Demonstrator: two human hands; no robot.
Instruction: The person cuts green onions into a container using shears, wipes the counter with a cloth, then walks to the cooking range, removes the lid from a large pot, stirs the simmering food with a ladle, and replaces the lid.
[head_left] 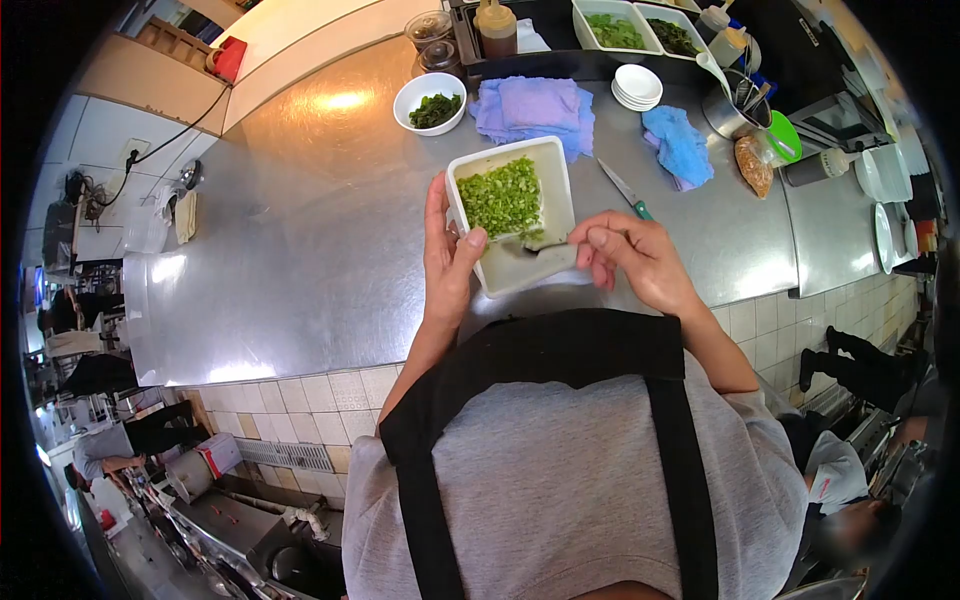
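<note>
- The left hand [450,262] grasps the white rectangular container [568,187]: its fingers lie along the outer left wall, and its thumb hooks over the rim at the near left side.
- The right hand [640,258] pinches the handle of the spoon [541,248] between thumb and fingers, just beside the container's right wall; whether those fingers touch the wall cannot be told.
- The spoon reaches leftward into the container, its dark end at the near edge of the chopped scallions [500,197].
- The scallions fill the far part of the container, right of the left fingers and beyond the left thumb; the near part shows mostly bare bottom.
- Just beyond the right hand, the green-handled knife [619,182] lies on the stainless-steel counter [270,250].
- Beyond the container lies the folded purple cloth [530,103], with the white bowl [401,106] of dark leafy greens [435,111] to its left.
- To its right are the stacked white dishes [637,83] and the crumpled blue cloth [677,140].
</note>
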